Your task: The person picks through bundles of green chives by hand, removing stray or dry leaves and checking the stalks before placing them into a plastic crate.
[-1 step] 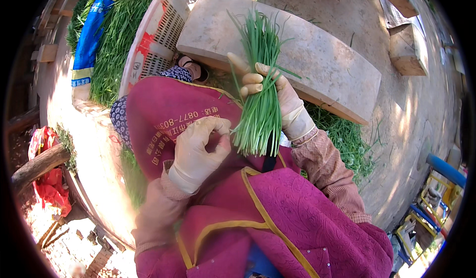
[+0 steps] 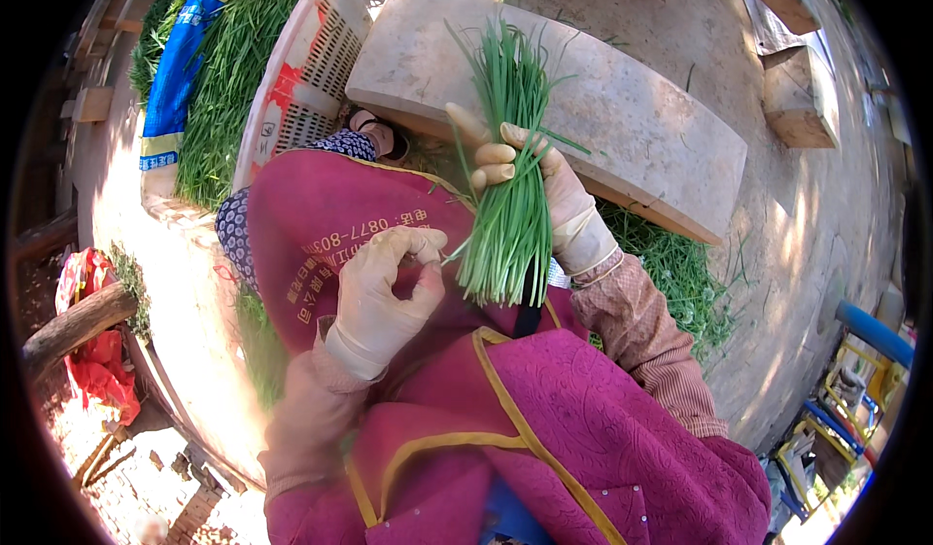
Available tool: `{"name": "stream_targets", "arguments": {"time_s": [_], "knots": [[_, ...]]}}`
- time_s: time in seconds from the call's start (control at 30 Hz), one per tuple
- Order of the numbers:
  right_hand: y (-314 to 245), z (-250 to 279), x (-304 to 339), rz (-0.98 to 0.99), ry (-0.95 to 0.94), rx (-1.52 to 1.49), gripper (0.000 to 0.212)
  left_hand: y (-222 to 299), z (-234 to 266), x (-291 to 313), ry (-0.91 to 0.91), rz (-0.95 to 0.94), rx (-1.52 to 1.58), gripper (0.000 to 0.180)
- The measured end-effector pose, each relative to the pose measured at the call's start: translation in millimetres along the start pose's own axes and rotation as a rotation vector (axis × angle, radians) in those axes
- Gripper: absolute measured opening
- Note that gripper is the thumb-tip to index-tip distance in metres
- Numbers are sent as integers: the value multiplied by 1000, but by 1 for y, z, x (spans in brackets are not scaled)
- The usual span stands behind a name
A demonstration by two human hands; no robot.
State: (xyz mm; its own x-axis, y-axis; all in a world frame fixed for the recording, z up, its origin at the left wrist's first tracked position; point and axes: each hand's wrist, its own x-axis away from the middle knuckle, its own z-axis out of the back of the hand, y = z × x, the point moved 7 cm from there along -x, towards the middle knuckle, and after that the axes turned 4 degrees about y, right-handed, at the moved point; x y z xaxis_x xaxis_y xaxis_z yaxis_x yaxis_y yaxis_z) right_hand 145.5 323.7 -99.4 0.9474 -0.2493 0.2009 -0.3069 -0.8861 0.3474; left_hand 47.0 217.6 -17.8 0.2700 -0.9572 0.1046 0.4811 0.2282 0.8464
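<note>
Right hand (image 2: 562, 193), gloved in pale, thin material: closed round a bundle of long green stems (image 2: 505, 253) at about mid-length. Thumb lies across the front of the bundle; the fingers pass behind, their tips showing along its left side. One finger stands out straighter than the others, pointing up and left. Wrist nearly in line with the forearm, which rises from lower right in a checked sleeve (image 2: 637, 316).

Left hand (image 2: 381, 287), same kind of glove: held lower than the right, just left of the bundle's lower end and over the maroon apron (image 2: 321, 190). Forefinger arched, thumb bent to meet it, the two forming a ring; tips pinched on a thin stem (image 2: 454, 255) that stands out from the bundle's left side. Remaining fingers partly hidden by the hand. Forearm enters from lower left.

Bundle position: held up off any surface, in front of the near edge of a stone slab (image 2: 622, 107). Paler, even ends point down toward the body; darker, splayed tips overlap the slab's top in view.

Surroundings: red-and-white slatted crate (image 2: 306, 98) beside the slab's left end; heaped greens (image 2: 238, 88) left of the crate; loose greens (image 2: 671, 278) on the ground along the slab's near edge, toward its right corner.
</note>
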Motion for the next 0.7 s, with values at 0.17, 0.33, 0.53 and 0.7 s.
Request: {"name": "stream_targets", "arguments": {"time_s": [0.17,0.33,0.53,0.7], "knots": [[-2,0,2,26,8,-20,57,-26,10,-1,19,202,510,4],[2,-1,0,3,-23,-62,56,-25,4,-11,64,203,569,20],[7,-4,-1,-15,-27,-62,56,-40,-32,-8,-209,202,585,46],[7,0,-2,0,-7,-39,57,-44,-41,-9,-187,204,457,42]]}}
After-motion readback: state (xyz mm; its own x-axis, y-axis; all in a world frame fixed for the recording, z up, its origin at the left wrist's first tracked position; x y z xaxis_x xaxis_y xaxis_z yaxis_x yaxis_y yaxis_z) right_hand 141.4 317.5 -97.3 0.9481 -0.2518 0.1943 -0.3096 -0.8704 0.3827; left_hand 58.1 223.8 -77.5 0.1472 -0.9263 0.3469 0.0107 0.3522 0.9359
